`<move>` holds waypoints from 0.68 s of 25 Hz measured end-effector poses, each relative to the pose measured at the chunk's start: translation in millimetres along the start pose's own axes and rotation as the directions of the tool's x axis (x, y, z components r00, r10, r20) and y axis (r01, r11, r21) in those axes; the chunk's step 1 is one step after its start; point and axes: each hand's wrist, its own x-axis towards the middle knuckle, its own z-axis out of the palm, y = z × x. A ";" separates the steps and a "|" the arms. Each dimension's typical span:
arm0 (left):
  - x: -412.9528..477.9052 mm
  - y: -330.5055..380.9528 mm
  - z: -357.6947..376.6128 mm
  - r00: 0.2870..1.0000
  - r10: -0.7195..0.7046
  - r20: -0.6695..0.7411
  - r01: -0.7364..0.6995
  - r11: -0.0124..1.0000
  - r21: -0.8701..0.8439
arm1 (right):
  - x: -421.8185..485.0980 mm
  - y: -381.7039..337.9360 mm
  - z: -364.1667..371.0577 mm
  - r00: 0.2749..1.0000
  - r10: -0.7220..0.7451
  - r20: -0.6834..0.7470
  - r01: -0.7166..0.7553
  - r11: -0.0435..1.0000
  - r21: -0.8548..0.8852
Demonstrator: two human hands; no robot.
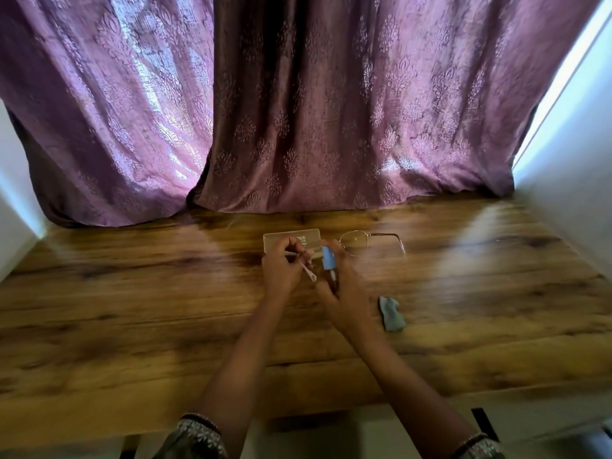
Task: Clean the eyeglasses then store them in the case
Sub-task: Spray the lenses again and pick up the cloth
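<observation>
Eyeglasses (361, 244) lie open on the table (165, 293) beside the case (281, 238) — my right hand (344, 293) grips the spray bottle (329, 260), my left hand (281, 270) pinches its white dip tube (306, 268); I should seat it straight.

Home room, likely bedroom or living room. Heavy purple damask-patterned fabric curtains (298, 111) hang behind rustic brown wood-grain tabletop (132, 309), backlit by daylight; white painted walls (569, 200) flank tabletop either side.
</observation>
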 end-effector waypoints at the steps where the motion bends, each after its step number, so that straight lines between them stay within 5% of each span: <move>1: -1.3 1.6 0.5 1.000 -0.011 -0.009 0.011 1.000 -0.002 | 0.1 -1.5 -1.7 1.000 0.001 -0.016 -0.002 1.000 -0.024; 17: -6.1 7.3 -4.8 0.999 -0.031 -0.029 0.031 1.000 0.005 | 7.5 -14.1 -5.1 0.997 0.080 0.015 -0.076 0.977 -0.201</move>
